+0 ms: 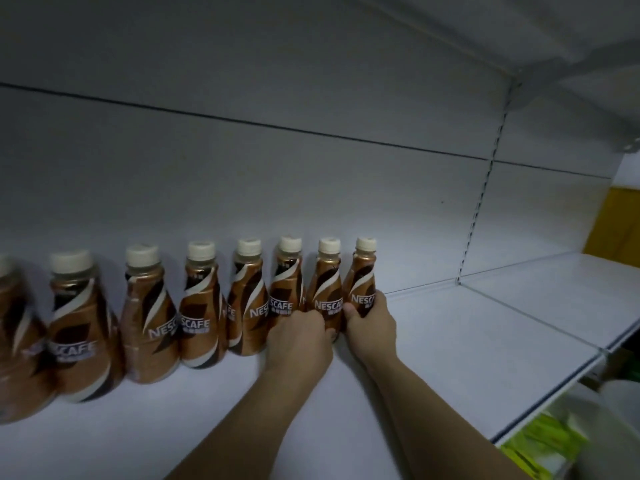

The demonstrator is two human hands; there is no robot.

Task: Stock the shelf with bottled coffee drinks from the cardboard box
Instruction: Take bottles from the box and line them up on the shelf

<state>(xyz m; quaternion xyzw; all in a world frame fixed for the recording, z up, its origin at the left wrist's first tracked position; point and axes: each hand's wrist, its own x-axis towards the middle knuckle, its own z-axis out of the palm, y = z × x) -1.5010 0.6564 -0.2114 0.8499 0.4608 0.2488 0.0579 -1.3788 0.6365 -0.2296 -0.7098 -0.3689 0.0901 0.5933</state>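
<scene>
Bottles stand upright in a single row along the far edge of the shelf (433, 358), against the back panel (311, 185), long axes vertical, cream caps up. The row runs from the left border to the rightmost bottle (363, 282).

My right hand (372, 329) is closed around the lower body of the rightmost bottle, fingers wrapped on its right side, thumb on the near face. My left hand (299, 339) is closed on the base of the second bottle from the right (325, 289), just beside the first and touching or nearly touching it. I judge both bottles to be seated on the shelf, but my hands hide their bases, so contact cannot be confirmed.

Each bottle lies directly far of the hand that holds it; neither hand needs to cross the other. The right hand is nearer the free end of the row.

Open room: bare shelf extends right of the rightmost bottle up to the slotted upright (483, 202), and across the whole near strip in front of the row. To the left the row is packed, so I judge withdrawal should go straight toward the near edge. The cardboard box is not in view.

Risk, as I judge it: a sideways pull could tip a neighbouring bottle.
</scene>
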